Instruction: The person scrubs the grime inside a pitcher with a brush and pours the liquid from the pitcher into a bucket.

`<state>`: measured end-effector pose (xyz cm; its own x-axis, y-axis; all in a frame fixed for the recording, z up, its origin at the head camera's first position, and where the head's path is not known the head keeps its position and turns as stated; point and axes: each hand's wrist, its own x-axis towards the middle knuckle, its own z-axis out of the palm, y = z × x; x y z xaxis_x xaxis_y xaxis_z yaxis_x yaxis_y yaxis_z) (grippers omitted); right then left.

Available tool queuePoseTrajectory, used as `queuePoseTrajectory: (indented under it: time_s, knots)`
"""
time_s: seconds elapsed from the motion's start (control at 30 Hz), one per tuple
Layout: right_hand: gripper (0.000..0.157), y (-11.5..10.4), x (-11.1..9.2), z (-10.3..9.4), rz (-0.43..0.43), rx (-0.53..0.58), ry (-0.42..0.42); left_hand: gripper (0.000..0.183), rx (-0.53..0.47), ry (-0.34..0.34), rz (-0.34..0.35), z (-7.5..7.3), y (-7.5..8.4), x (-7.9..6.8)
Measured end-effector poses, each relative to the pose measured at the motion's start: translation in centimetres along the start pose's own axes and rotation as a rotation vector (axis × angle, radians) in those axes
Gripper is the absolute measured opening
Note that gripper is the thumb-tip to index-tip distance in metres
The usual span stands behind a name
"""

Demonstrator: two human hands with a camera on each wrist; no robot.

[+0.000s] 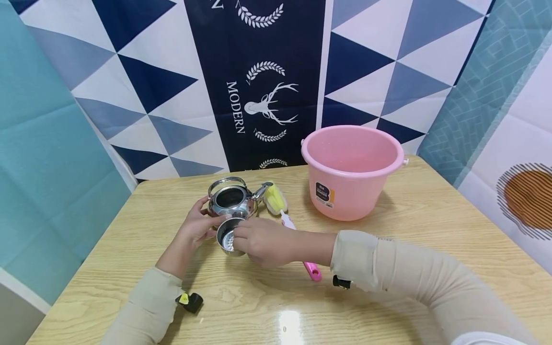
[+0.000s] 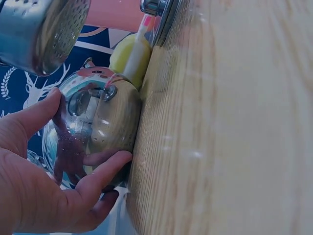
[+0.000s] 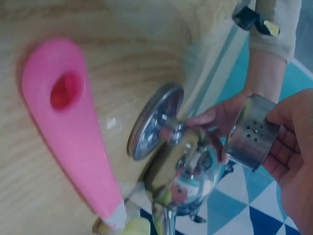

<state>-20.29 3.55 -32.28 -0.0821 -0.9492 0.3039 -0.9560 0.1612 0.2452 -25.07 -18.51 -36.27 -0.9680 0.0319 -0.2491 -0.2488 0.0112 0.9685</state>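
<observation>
My left hand [image 1: 196, 226] holds the side of a shiny metal teapot [image 1: 247, 207], thumb and fingers spread round its body in the left wrist view. The teapot stands on the table without its lid, its handle up and its spout toward the right. My right hand [image 1: 269, 243] grips a small metal strainer basket [image 3: 252, 131] by its rim, in front of the teapot; holes show in its wall and bottom. The round metal lid [image 3: 155, 125] with a knob lies on the table by the teapot in the right wrist view; in the head view my right hand hides it.
A cleaning brush with a yellow-and-white head [image 1: 274, 197] and a pink handle [image 1: 313, 272] lies right of the teapot, partly under my right forearm. Behind it to the right stands a pink bucket [image 1: 351, 175]. Patterned cloth [image 1: 267, 96] hangs along the table's back edge.
</observation>
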Motion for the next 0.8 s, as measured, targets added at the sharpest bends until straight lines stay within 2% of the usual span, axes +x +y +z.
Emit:
queuePoseTrajectory:
  time_s: [0.27,0.53,0.8]
  knots:
    - [0.014,-1.7,0.4,0.6,-0.053,0.005,-0.101,0.098,-0.009,-0.007,-0.006,0.0,0.0,0.0]
    - [0.014,-2.5,0.8,1.6,-0.083,0.018,-0.118,0.098,-0.019,-0.003,-0.014,0.0,0.1,-0.1]
    - [0.014,-2.9,1.4,2.0,-0.112,-0.036,-0.172,0.097,-0.016,0.002,-0.015,0.0,0.1,0.0]
